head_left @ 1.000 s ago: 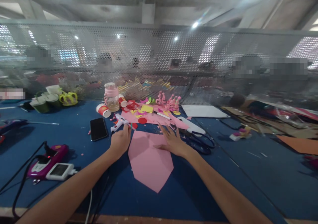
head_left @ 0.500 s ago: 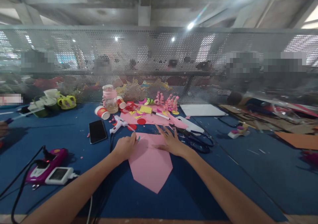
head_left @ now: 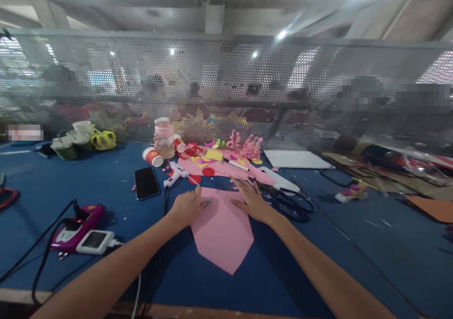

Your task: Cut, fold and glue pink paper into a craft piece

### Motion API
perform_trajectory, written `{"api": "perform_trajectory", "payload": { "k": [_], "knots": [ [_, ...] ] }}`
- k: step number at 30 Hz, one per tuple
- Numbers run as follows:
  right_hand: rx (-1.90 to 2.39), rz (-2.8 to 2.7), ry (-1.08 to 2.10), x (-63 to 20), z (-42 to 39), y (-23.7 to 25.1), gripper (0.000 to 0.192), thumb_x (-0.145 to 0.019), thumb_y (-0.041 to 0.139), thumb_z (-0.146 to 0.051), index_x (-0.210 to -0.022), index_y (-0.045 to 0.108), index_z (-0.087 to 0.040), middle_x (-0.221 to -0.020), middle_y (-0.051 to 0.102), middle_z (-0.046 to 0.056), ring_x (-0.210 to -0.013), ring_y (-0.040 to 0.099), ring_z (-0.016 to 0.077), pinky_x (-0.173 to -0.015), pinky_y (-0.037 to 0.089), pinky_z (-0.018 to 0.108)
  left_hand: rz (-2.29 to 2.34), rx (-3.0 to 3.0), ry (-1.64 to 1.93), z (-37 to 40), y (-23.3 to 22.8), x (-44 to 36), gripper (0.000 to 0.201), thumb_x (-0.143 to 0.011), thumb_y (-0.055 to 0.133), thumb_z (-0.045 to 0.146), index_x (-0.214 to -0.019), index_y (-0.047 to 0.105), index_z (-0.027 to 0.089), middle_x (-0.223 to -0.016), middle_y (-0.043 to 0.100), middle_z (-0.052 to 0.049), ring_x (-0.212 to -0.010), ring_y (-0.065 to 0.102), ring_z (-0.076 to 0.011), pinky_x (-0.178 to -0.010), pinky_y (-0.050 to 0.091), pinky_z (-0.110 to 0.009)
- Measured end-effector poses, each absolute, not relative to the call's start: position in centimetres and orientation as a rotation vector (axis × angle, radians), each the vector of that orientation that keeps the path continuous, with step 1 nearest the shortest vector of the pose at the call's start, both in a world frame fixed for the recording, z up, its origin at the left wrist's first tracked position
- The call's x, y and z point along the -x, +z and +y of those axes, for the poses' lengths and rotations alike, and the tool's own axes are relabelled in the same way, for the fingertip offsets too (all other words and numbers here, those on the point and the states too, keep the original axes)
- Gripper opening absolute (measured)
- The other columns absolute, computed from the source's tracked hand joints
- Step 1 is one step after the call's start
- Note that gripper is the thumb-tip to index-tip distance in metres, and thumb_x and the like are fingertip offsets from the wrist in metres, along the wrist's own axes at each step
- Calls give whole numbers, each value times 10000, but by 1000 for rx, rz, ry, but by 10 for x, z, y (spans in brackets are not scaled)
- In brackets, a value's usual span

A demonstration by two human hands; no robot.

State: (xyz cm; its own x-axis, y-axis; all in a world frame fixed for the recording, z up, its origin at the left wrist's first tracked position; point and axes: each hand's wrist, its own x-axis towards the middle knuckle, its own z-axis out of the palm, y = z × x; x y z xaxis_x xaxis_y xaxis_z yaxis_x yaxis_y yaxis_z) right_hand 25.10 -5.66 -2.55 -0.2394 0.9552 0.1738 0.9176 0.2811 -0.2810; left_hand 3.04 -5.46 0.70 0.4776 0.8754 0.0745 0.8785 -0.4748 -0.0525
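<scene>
A pink sheet of paper [head_left: 224, 236], cut to a point at the near end, lies flat on the blue table in front of me. Its upper left edge is in my left hand [head_left: 187, 207], whose fingers are curled, with a teal-tipped digit on the sheet. Spread fingers of my right hand [head_left: 250, 201] rest on the upper right part. Close to my right wrist are dark-handled scissors [head_left: 292, 205]. Beyond my left hand lies a white and purple hot glue gun [head_left: 175, 173].
A black phone [head_left: 146, 183], a purple power strip [head_left: 78, 227] with cables and a white charger [head_left: 95, 241] lie left. Behind stand a pink-lidded bottle [head_left: 164, 139], paper cups [head_left: 153, 156] and coloured paper scraps [head_left: 214, 155]. A perforated screen [head_left: 226, 83] closes the far side.
My view has turned slightly left, so everything sits further right. The right thumb has shifted a little on the paper. Another person's hand at the far left is gone from view; red-handled scissors show there.
</scene>
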Motion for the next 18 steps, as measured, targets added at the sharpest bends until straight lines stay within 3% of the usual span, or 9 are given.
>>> {"api": "perform_trajectory", "payload": {
  "k": [4, 7, 13, 18],
  "knots": [
    [1634, -2277, 179, -250, -58, -26, 609, -837, 304, -500, -1370, 156, -246, -1385, 317, 92, -1297, 194, 268, -992, 118, 596, -1577, 2627, -26, -56, 7, -31, 440, -870, 353, 380, -1164, 414, 57, -942, 633, -180, -889, 613, -247, -681, 467, -296],
    [1562, -2265, 113, -249, -57, -30, 543, -840, 333, -459, -1326, 278, -223, -1329, 404, 99, -1262, 273, 272, -990, 167, 574, -1533, 2662, 1, -56, 8, -32, 386, -889, 302, 357, -1071, 499, 79, -948, 633, -175, -890, 613, -253, -672, 471, -309],
    [1387, -2069, -145, -249, -51, -36, 345, -871, 293, -353, -982, 543, -142, -940, 618, 126, -919, 544, 229, -811, 416, 371, -1335, 2780, -18, -52, 5, -30, 287, -889, 310, 271, -968, 559, 152, -888, 634, -129, -853, 619, -237, -633, 468, -304],
    [1587, -2000, -451, -240, -31, -21, 356, -887, 258, -326, -770, 545, -151, -740, 601, 115, -777, 550, 232, -704, 411, 333, -1326, 2787, -67, -50, -1, -29, 291, -886, 313, 270, -949, 561, 132, -876, 635, -137, -805, 629, -231, -630, 469, -314]
  ]
}}
